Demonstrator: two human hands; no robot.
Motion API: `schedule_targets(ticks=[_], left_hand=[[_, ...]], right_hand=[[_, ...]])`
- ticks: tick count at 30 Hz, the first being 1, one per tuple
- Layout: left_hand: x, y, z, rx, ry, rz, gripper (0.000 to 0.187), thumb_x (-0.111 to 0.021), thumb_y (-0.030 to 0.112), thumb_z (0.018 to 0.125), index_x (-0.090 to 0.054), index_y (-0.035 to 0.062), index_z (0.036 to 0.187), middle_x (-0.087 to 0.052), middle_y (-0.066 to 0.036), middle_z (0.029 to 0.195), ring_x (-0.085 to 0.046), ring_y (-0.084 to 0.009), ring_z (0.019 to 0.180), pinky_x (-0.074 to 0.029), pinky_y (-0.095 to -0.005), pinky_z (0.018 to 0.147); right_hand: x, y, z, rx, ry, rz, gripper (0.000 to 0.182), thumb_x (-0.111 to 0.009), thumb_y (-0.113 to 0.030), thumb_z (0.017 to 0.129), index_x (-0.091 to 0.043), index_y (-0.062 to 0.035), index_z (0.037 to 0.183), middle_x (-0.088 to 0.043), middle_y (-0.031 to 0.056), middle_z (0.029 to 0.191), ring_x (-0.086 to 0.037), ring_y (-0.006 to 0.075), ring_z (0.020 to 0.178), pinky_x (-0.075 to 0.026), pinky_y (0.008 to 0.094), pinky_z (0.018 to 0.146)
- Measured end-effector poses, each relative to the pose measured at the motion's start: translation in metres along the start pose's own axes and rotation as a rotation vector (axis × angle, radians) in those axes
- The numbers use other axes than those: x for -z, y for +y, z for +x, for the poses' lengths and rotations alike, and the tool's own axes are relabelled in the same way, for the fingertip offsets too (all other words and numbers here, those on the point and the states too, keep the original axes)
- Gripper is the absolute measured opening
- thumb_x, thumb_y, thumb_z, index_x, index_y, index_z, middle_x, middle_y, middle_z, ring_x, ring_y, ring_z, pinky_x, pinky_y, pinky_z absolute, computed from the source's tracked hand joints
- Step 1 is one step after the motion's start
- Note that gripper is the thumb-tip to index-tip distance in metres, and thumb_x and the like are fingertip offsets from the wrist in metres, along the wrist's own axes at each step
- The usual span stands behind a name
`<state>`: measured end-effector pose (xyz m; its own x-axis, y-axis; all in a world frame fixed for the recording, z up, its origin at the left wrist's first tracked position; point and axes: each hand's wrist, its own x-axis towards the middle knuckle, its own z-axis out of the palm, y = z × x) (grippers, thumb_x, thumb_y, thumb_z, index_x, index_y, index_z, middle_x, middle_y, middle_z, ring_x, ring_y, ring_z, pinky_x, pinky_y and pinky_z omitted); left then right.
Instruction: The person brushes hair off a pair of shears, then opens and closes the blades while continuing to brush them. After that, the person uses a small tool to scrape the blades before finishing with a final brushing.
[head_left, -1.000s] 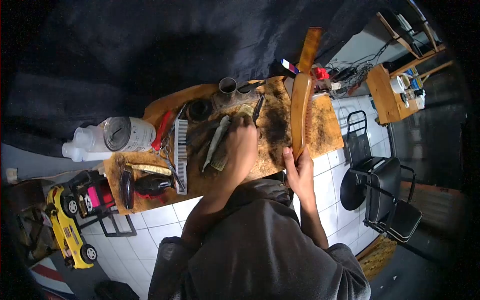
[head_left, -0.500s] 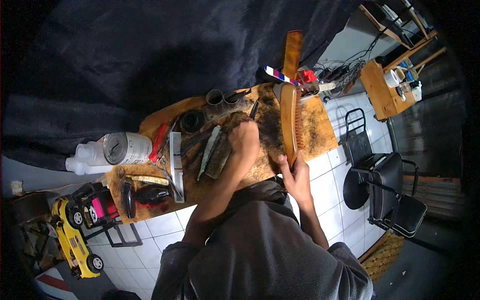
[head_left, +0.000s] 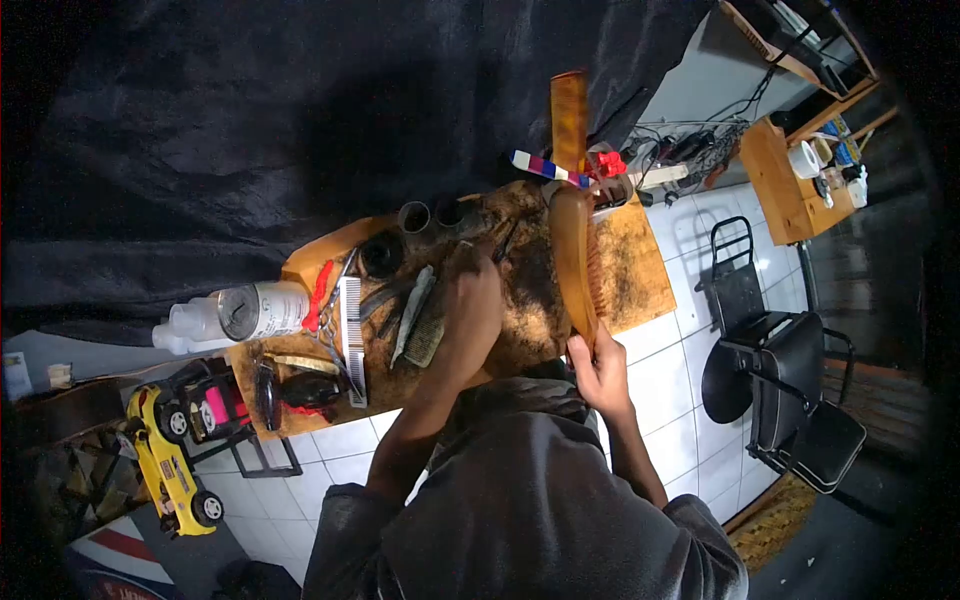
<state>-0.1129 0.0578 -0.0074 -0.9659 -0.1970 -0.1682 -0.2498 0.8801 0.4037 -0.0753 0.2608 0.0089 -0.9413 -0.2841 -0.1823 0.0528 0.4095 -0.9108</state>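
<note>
Right hand [head_left: 601, 368], near edge of desk [head_left: 655, 285], fingers clenched on the handle of the long wooden brush [head_left: 574, 262], which stands on edge, running far. Left hand [head_left: 470, 305] rests mid-desk beside the combs [head_left: 420, 318]; grasp unclear. Best keep the brush steady, bristles clear of the hair clippings. Spray can [head_left: 262, 309] at left: no legible writing.

Orange-brown wooden brush [head_left: 572, 250] in the right grip; red, white and blue striped stick [head_left: 545, 168] beyond it; brown, dark-speckled bench [head_left: 640, 262].
</note>
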Motion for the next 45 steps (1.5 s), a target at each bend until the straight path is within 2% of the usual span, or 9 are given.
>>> schedule_targets(ticks=[6, 10, 16, 22, 28, 34, 37, 40, 45], left_hand=[[0.019, -0.034, -0.037, 0.008, -0.007, -0.523, 0.028, -0.060, 0.015, 0.092, -0.058, -0.0052, 0.111, -0.067, -0.017, 0.089, -0.068, -0.0274, 0.086, -0.052, -0.0436, 0.076], [0.023, -0.029, -0.067, 0.273, -0.232, -1.358, 0.023, -0.051, 0.013, 0.099, -0.050, -0.0027, 0.117, -0.067, -0.010, 0.088, -0.067, -0.0159, 0.082, -0.048, -0.0243, 0.058], [0.017, -0.044, -0.086, 0.203, -0.259, -1.830, 0.034, -0.050, 0.011, 0.098, -0.047, -0.0067, 0.128, -0.061, -0.018, 0.120, -0.062, -0.0244, 0.107, -0.052, -0.0338, 0.090], [0.023, -0.050, -0.111, 0.249, -0.046, -1.912, 0.032, -0.051, 0.014, 0.099, -0.053, -0.0023, 0.127, -0.063, -0.014, 0.119, -0.062, -0.0174, 0.103, -0.052, -0.0293, 0.086], [0.041, -0.056, -0.123, 0.261, -0.218, -1.861, 0.038, -0.051, 0.018, 0.099, -0.051, 0.0004, 0.133, -0.062, -0.003, 0.099, -0.061, -0.0105, 0.090, -0.052, -0.0253, 0.081], [0.010, -0.088, -0.117, 0.195, -0.186, -2.054, 0.043, -0.053, 0.028, 0.099, -0.051, 0.0003, 0.132, -0.061, -0.004, 0.106, -0.060, -0.0121, 0.096, -0.051, -0.0267, 0.085], [0.010, -0.085, -0.125, 0.253, -0.204, -2.100, 0.035, -0.058, 0.020, 0.096, -0.056, -0.0015, 0.124, -0.063, -0.004, 0.101, -0.061, -0.0123, 0.088, -0.052, -0.0265, 0.079], [0.022, -0.094, -0.125, 0.125, -0.399, -2.118, 0.031, -0.059, 0.019, 0.095, -0.059, -0.0016, 0.119, -0.063, -0.005, 0.096, -0.062, -0.0115, 0.085, -0.055, -0.0280, 0.082], [0.012, -0.102, -0.120, 0.078, -0.415, -2.158, 0.038, -0.056, 0.026, 0.097, -0.055, -0.0007, 0.124, -0.063, -0.004, 0.096, -0.061, -0.0096, 0.083, -0.054, -0.0246, 0.074]], right_hand=[[0.018, 0.010, 0.007, 0.343, -0.035, -0.124, 0.016, -0.064, -0.012, 0.090, -0.060, 0.0027, 0.093, -0.056, 0.0146, 0.075, -0.056, 0.0278, 0.067, -0.045, 0.0350, 0.064], [0.024, 0.014, -0.001, 0.151, -0.065, -0.092, 0.027, -0.068, -0.021, 0.089, -0.058, 0.0035, 0.096, -0.055, 0.0159, 0.071, -0.054, 0.0306, 0.062, -0.045, 0.0366, 0.060], [0.033, -0.011, -0.005, 0.300, -0.483, -0.293, 0.028, -0.074, -0.024, 0.082, -0.064, -0.0002, 0.094, -0.063, 0.0187, 0.072, -0.066, 0.0321, 0.065, -0.051, 0.0365, 0.060], [0.009, -0.019, 0.015, 0.474, -0.415, -0.444, 0.050, -0.066, -0.051, 0.085, -0.067, -0.0013, 0.084, -0.062, 0.0185, 0.062, -0.064, 0.0351, 0.056, -0.052, 0.0420, 0.056], [0.002, -0.033, 0.050, 0.332, 0.082, -0.441, 0.043, -0.068, -0.037, 0.087, -0.059, 0.0030, 0.076, -0.058, 0.0195, 0.054, -0.062, 0.0352, 0.050, -0.046, 0.0397, 0.045], [-0.026, -0.047, -0.005, 0.534, -0.486, -0.443, 0.048, -0.076, -0.021, 0.077, -0.060, -0.0048, 0.119, -0.066, 0.0187, 0.104, -0.067, 0.0357, 0.084, -0.053, 0.0372, 0.078], [-0.039, -0.036, -0.001, 0.525, -0.408, -0.489, 0.054, -0.079, -0.027, 0.076, -0.060, -0.0067, 0.122, -0.065, 0.0194, 0.113, -0.066, 0.0383, 0.096, -0.054, 0.0389, 0.082], [-0.044, -0.026, 0.023, 0.688, -0.001, -0.443, 0.050, -0.066, -0.042, 0.087, -0.058, -0.0126, 0.127, -0.068, 0.0162, 0.073, -0.066, 0.0315, 0.054, -0.052, 0.0403, 0.050], [-0.036, -0.052, 0.025, 0.424, 0.013, -0.308, 0.046, -0.062, -0.022, 0.093, -0.051, 0.0006, 0.131, -0.067, 0.0248, 0.100, -0.069, 0.0329, 0.090, -0.053, 0.0373, 0.077]])
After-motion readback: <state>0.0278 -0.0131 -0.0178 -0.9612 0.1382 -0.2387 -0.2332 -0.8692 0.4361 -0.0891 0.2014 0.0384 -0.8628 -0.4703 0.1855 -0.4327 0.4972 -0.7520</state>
